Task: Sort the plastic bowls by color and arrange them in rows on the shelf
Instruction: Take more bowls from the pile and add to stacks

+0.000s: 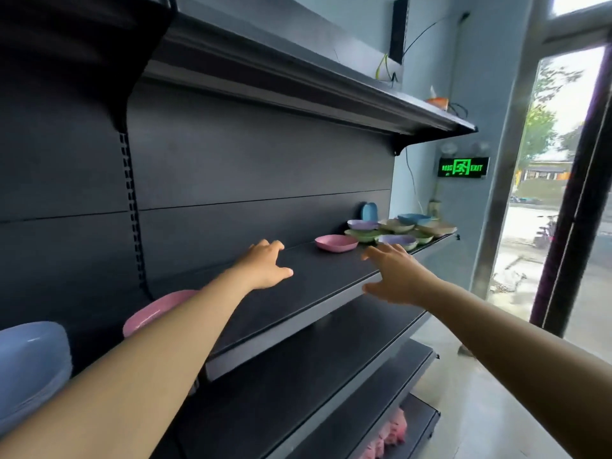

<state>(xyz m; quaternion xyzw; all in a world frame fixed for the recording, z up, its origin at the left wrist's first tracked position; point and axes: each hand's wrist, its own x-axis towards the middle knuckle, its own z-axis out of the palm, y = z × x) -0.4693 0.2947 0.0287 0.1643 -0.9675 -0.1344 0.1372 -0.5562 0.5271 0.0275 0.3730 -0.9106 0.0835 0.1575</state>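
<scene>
A dark shelf (pixel 314 286) runs from near left to far right. At its far end lies a cluster of plastic bowls: a pink bowl (pixel 335 242) nearest, a purple bowl (pixel 396 240), green bowls (pixel 362 234), beige bowls (pixel 437 227) and a blue bowl (pixel 414 218); one blue bowl (pixel 369 212) stands on edge against the back panel. Near me, a stack of pink bowls (pixel 155 309) sits partly hidden behind my left arm, and a stack of blue bowls (pixel 29 362) is at the far left. My left hand (pixel 265 265) and my right hand (pixel 394 276) hover open over the shelf, short of the cluster, holding nothing.
An upper shelf (pixel 298 77) overhangs with cables and an orange item on it. Lower shelves (pixel 331 376) step outward; pink items (pixel 392 432) lie on the bottom one. A lit exit sign (pixel 462 167) hangs on the wall and a glass door (pixel 563 193) is at right.
</scene>
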